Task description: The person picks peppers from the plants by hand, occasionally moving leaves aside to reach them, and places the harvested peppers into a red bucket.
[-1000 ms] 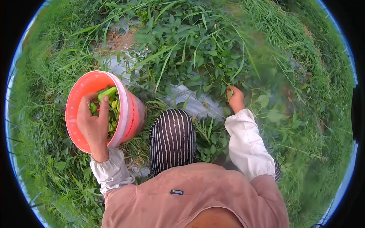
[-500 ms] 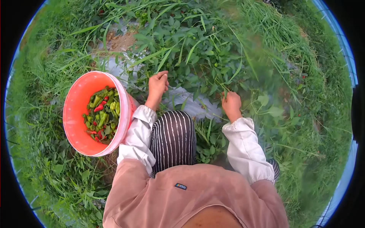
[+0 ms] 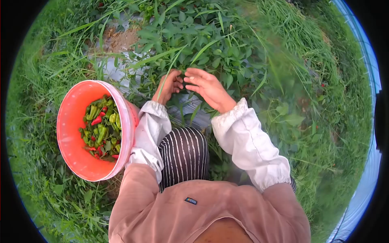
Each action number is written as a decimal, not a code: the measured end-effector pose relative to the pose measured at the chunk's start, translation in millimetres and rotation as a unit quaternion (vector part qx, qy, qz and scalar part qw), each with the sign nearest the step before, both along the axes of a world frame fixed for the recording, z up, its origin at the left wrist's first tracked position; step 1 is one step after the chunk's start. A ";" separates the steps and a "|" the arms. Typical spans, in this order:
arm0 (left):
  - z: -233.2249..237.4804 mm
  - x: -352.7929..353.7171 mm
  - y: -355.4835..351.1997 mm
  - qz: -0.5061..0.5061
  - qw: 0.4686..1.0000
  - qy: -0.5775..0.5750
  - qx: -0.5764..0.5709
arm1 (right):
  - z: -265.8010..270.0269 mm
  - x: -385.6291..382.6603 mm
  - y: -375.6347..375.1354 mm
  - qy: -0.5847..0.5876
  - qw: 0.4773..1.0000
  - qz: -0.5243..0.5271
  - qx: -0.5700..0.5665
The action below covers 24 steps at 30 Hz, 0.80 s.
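Pepper plants (image 3: 202, 44) with green leaves stand in front of me. My left hand (image 3: 168, 87) is at their near edge, fingers curled but apart, with nothing visible in it. Close on its right, my right hand (image 3: 206, 87) has its fingers spread and pointing left, and it looks empty. The palms are partly hidden. At my left is a red bucket (image 3: 67, 129), tilted towards me, with green and red peppers (image 3: 101, 131) inside.
Silvery plastic film (image 3: 113, 71) covers part of the soil (image 3: 119, 39). Long grass blades cross above my hands. Dense grass (image 3: 296, 40) grows at the right. My striped knee (image 3: 184, 156) is below my hands.
My right hand has moved left and up from the plants to beside my left hand, and its fingers have opened. The bucket appears slightly lower and farther left.
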<state>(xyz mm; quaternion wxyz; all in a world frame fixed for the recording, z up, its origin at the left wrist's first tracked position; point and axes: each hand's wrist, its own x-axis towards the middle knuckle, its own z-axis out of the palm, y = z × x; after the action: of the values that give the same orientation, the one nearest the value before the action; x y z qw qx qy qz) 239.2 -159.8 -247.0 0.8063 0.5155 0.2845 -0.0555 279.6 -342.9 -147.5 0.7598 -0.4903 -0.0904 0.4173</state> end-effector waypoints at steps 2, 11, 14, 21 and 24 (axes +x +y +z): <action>7.5 -9.9 1.5 0.013 0.992 -0.009 -0.129 | -45.1 34.5 19.3 0.099 0.993 -0.067 -0.022; 7.7 -34.2 -13.9 0.085 0.994 -0.031 -0.068 | -73.7 64.1 72.5 0.152 0.964 -0.063 -0.209; 13.1 -47.8 -13.8 0.129 0.989 -0.037 -0.065 | -81.8 67.1 80.4 0.123 0.965 -0.108 -0.204; -6.7 -65.0 -0.5 0.058 0.987 0.107 0.106 | -77.1 111.4 7.1 0.304 0.944 -0.104 -0.071; 5.9 -72.4 2.8 0.006 0.910 0.111 0.400 | -74.2 122.2 -35.5 0.278 0.955 -0.089 -0.055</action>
<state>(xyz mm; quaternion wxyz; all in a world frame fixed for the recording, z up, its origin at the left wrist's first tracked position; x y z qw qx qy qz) 166.8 -157.1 -241.1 0.4960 0.7839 0.3733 0.0111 401.8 -378.3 -221.7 0.7607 -0.4020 0.1921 0.4720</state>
